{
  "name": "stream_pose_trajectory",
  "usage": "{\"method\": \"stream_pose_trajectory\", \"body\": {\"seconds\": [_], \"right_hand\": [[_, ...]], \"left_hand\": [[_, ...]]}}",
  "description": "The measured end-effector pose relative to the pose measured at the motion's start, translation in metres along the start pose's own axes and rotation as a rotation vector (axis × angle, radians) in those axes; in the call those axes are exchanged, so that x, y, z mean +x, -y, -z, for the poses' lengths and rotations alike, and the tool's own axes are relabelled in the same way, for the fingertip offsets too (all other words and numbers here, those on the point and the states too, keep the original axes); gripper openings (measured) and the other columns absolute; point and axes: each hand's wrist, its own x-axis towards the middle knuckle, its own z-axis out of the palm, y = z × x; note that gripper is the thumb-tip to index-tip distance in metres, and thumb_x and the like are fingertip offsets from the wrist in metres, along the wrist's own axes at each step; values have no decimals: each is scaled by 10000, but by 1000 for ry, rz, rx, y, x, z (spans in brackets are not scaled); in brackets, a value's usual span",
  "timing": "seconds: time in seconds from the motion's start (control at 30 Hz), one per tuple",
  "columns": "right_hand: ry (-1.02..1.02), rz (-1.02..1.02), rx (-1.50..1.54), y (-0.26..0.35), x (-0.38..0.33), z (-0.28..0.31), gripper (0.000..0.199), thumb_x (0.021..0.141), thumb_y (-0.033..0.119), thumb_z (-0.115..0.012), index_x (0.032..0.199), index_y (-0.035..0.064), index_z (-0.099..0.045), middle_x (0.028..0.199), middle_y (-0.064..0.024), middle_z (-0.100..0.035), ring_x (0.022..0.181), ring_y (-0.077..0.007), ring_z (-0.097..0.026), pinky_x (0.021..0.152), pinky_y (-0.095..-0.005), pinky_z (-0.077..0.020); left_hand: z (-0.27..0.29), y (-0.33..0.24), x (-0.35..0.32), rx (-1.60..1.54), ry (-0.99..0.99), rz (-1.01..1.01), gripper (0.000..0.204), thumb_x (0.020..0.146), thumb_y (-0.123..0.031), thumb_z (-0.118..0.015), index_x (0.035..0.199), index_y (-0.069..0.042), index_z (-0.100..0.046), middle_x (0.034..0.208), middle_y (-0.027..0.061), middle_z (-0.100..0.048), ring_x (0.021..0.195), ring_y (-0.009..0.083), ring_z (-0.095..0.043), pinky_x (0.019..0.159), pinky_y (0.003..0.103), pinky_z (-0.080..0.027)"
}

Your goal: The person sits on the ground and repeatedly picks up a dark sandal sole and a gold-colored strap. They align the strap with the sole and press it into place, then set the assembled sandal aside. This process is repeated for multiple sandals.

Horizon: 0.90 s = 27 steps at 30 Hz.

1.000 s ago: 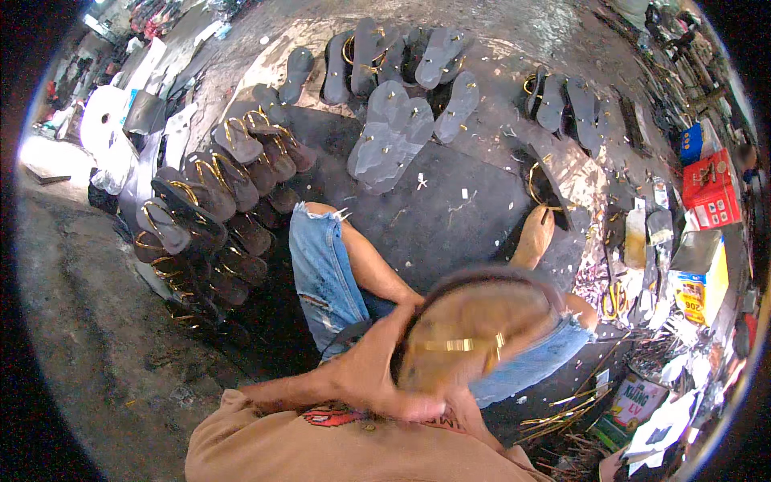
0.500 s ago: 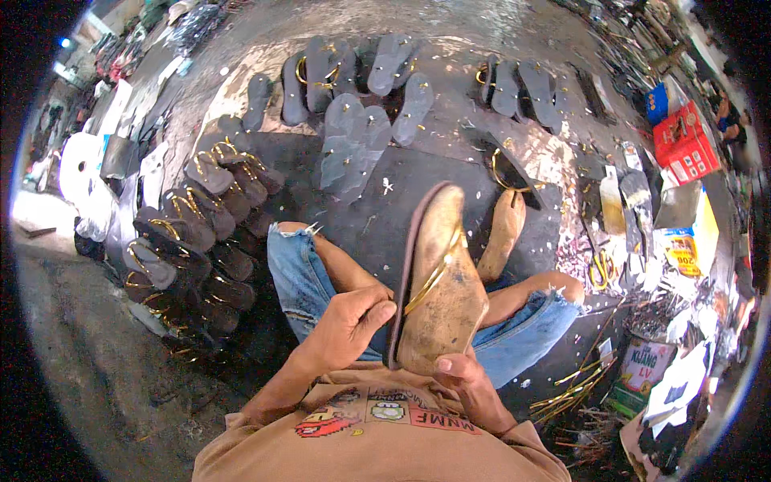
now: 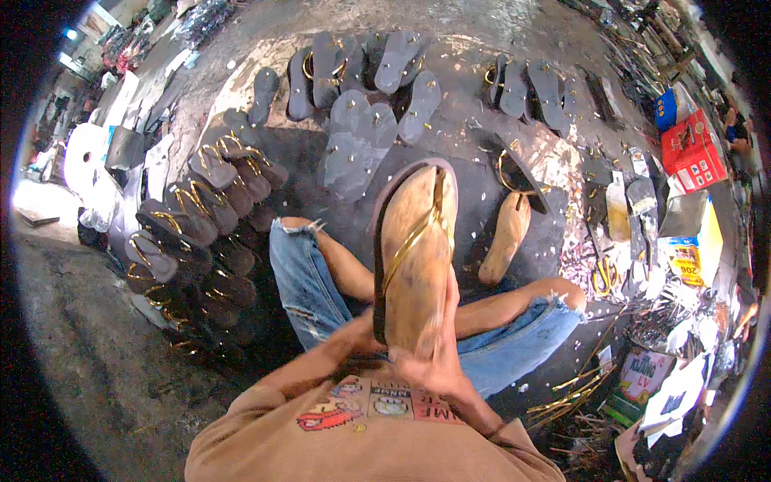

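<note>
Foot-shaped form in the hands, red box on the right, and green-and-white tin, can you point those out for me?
Foot-shaped form point(image 3: 417, 277): head view, on the middle of its tan upper surface.
Red box point(image 3: 693, 151): head view, on its large red side.
Green-and-white tin point(image 3: 640, 384): head view, on its side wall.

Red box point(image 3: 693, 153) beside yellow-blue carton point(image 3: 697, 247); tin point(image 3: 639, 382) lower right.

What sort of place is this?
Probably a small sandal-making workshop: a gold-strapped sandal is on a foot-shaped form, more sandals are piled at left, and grey soles lie ahead.
</note>
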Motion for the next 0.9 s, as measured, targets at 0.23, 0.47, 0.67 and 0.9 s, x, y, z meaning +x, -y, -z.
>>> {"method": "stream_pose_trajectory", "body": {"seconds": [0.23, 0.47, 0.67, 0.9], "right_hand": [[-66, -36, -231, -32, 31, -6, 1240, 820, -12, -704, 1646, 54, 218, 1680, -268, -177, 1553, -368, -292, 1239, -468, -314], [9, -205, 139, -19, -18, -8, 1132, 885, 137, -700, 1662, 65, 120, 1672, -255, -189, 1533, -391, -299, 1217, -498, -345], [-244, -63, -1046, -76, 73, 86, 842, 967, 219, -691, 1634, -18, -234, 1663, -247, -318, 1518, -364, -358, 1235, -452, -326], [17, -346, -136, -9, 123, 90, 593, 982, 415, -756, 1331, -56, -675, 1293, -152, -687, 1229, -234, -585, 1095, -377, -440]], "left_hand": [[32, -83, 42, -682, -376, 468, 420, 1056, -184, -468, 1446, -29, -476, 1435, 149, -547, 1348, 229, -528, 1139, 390, -440], [180, -60, 76, 418, -627, 426, 372, 1000, -163, -453, 1198, 18, -712, 1101, 216, -747, 983, 333, -720, 877, 412, -544], [194, -135, 72, 529, -384, 370, 693, 684, -343, -986, 1208, 14, -707, 1069, 156, -770, 985, 216, -732, 922, 365, -563], [150, -150, 63, 226, 47, 427, 666, 795, -241, -926, 1334, 39, -655, 1237, 150, -736, 1174, 218, -684, 1050, 369, -513]]}}
